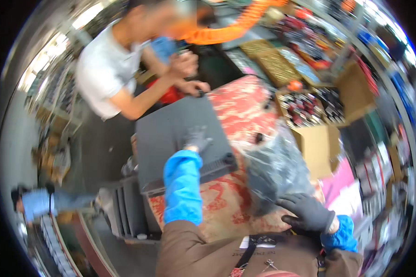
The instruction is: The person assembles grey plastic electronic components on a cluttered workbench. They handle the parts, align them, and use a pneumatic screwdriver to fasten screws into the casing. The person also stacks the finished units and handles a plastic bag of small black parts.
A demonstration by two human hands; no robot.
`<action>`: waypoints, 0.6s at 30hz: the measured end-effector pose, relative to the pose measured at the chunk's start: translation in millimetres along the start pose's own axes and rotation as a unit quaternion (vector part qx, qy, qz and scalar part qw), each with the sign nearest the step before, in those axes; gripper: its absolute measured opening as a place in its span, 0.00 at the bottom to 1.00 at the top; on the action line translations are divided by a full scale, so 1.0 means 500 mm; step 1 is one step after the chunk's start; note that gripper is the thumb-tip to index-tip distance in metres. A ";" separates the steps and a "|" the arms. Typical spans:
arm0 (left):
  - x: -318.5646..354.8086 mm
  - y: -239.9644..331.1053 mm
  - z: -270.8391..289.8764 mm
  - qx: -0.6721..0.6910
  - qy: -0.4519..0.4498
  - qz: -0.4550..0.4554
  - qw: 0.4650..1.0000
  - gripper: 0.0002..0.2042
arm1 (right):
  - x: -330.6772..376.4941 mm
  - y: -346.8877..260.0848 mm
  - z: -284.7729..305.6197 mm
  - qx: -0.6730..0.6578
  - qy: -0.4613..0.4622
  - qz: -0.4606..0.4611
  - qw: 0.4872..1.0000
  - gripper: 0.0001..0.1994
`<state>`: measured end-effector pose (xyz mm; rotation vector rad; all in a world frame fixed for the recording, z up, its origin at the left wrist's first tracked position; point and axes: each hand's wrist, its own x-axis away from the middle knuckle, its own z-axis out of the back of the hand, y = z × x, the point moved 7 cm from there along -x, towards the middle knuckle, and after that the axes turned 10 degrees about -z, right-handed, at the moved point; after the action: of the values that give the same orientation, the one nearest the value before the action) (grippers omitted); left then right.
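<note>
A large dark grey flat panel or casing (pixel 166 134) lies on a red-and-cream patterned cloth (pixel 217 203). My left hand (pixel 198 138), in a grey glove and blue sleeve cover, rests on it with fingers spread, slightly blurred. Small black round pieces sit at the panel's corners, one black knob (pixel 228 158) at the near right. My right hand (pixel 307 212), also gloved, is beside a clear plastic bag (pixel 277 166) of dark contents, fingers stretched out, holding nothing visible. Whether it touches the bag I cannot tell. Across from me, a co-worker's hand (pixel 194 87) is at a black piece on the far corner.
An open cardboard box (pixel 314 143) of small red, black and metallic parts stands at the right. Stacked dark grey panels (pixel 134 207) stand at the left. An orange coiled hose (pixel 235 27) hangs at the back. Another person (pixel 51 203) is farther left.
</note>
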<state>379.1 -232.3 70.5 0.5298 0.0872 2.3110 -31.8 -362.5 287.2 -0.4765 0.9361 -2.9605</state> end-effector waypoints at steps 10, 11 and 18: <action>0.131 0.235 0.095 0.126 0.134 -0.189 0.965 0.24 | 0.390 0.180 -0.202 -0.177 0.060 -0.215 0.958 0.26; 0.163 0.316 0.113 0.138 0.145 -0.220 0.955 0.23 | 0.419 0.184 -0.230 -0.202 0.061 -0.224 0.952 0.26; 0.433 0.926 0.055 0.225 0.208 -0.374 0.876 0.20 | 0.712 0.223 -0.315 -0.306 0.212 -0.330 0.867 0.26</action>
<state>-54.0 -416.9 271.6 0.1511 0.8950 1.5820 -426.5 -398.0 204.3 -0.1338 2.1957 -3.3525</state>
